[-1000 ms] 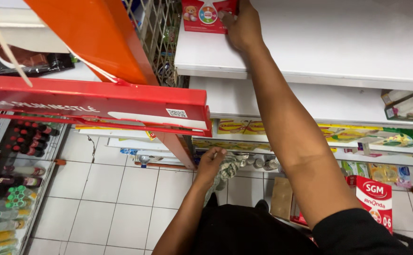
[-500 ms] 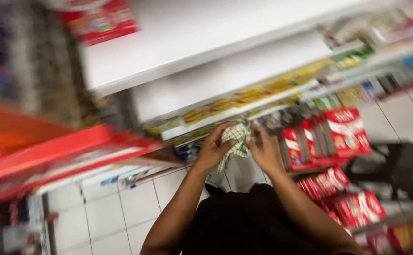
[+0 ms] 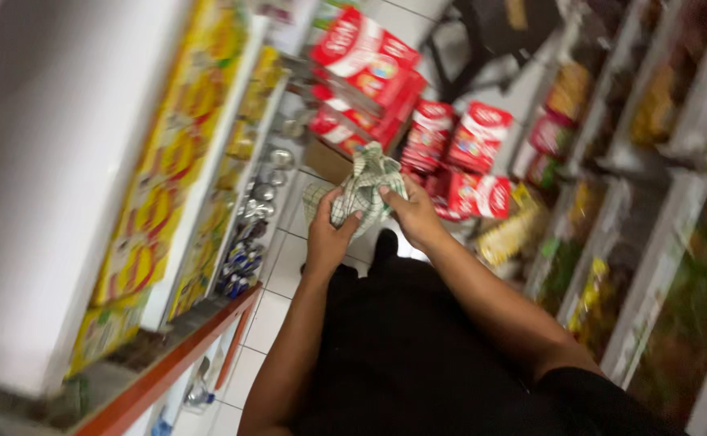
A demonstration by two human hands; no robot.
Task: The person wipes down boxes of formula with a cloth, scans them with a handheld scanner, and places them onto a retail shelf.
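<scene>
both hands grip a checked cloth [image 3: 361, 190] above the tiled floor [image 3: 276, 303]: left hand [image 3: 327, 236] clamped underneath, right hand [image 3: 412, 211] pinching its side. the cloth looks bunched, only partly folded.

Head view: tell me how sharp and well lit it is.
Head view: motion-blurred and tilted throughout; shelves at both edges smear most; both hands, left hand and right hand, and the checked cloth stay readable; lighting is dim, the right side darkest.
</scene>
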